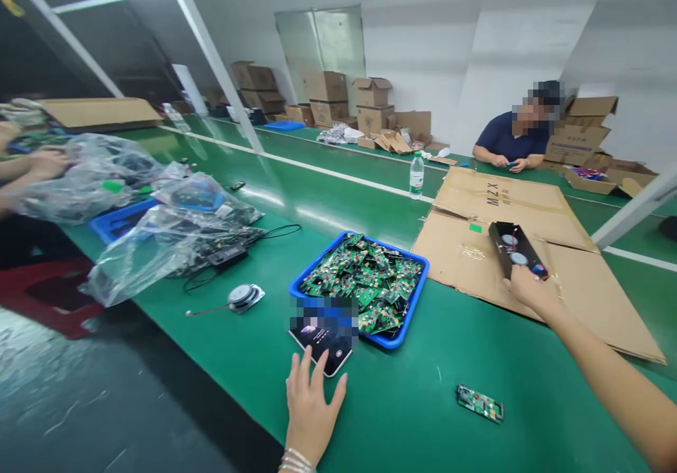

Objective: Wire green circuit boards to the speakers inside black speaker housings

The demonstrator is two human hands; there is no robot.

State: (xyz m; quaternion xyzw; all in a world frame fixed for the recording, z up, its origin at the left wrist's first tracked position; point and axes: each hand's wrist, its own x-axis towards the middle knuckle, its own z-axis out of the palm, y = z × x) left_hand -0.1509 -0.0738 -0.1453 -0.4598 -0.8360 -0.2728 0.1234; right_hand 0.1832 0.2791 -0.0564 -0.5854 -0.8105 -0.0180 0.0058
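- Green circuit board (480, 404), lone on the table (402, 409) near the wearer; judged not yet fitted, since it lies well apart from the black box
- Left hand (312, 409), fingers spread, tips at the near edge of a dark-screened device (322, 338) (contact cannot be told)
- Blue tray (388, 342), just beyond the device, heaped with further boards; by its fill, much of the stock appears unused
- Loose speaker (243, 297), left of the tray, its lead trailing leftward
- Right hand (529, 293), curled at the near end of the black box; whether it pinches the wall or merely rests there cannot be told
- Black box (530, 247), on the cardboard sheet (550, 219); done: two round speakers (510, 239) inside; left, as judged: closing, the top being open
- Long axis of the box: from the right hand away and slightly leftward, open face upward
- Background: water bottle (417, 177) and, at right, a co-worker (510, 138) seated with both hands together
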